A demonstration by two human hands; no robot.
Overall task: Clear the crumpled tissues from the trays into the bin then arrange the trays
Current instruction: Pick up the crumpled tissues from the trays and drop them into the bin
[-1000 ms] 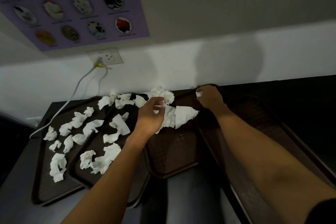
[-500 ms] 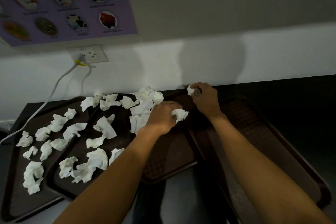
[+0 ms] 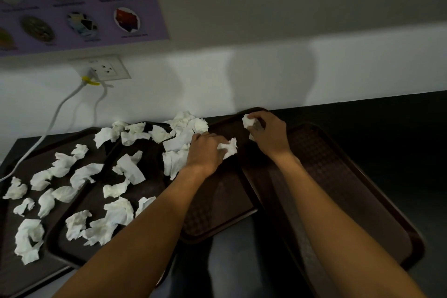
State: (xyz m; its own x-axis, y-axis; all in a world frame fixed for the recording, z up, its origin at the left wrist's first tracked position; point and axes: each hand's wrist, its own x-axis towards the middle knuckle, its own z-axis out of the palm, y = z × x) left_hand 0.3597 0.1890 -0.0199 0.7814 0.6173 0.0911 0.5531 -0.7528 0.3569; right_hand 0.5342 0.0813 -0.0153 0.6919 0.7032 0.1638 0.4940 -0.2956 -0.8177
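Several dark brown trays lie overlapping on a dark counter. The far-left tray (image 3: 14, 271) and the second tray (image 3: 154, 152) carry several crumpled white tissues (image 3: 121, 210). My left hand (image 3: 205, 152) rests on the third tray (image 3: 222, 208), closed around a white tissue (image 3: 228, 149) beside a heap of tissues (image 3: 176, 150). My right hand (image 3: 269, 134) is at the back edge of the trays, pinching another crumpled tissue (image 3: 248, 121). The rightmost tray (image 3: 338, 172) shows no tissues. No bin is in view.
A white wall runs right behind the counter, with a socket (image 3: 106, 69) and a white cable (image 3: 55, 113) hanging down at the left. A purple poster (image 3: 79, 2) hangs above. Dark counter (image 3: 399, 133) stretches to the right of the trays.
My left hand closed on a tissue from the heap and shifted slightly right. My right hand stayed at the back edge, its tissue now more exposed. The view drifted right and down.
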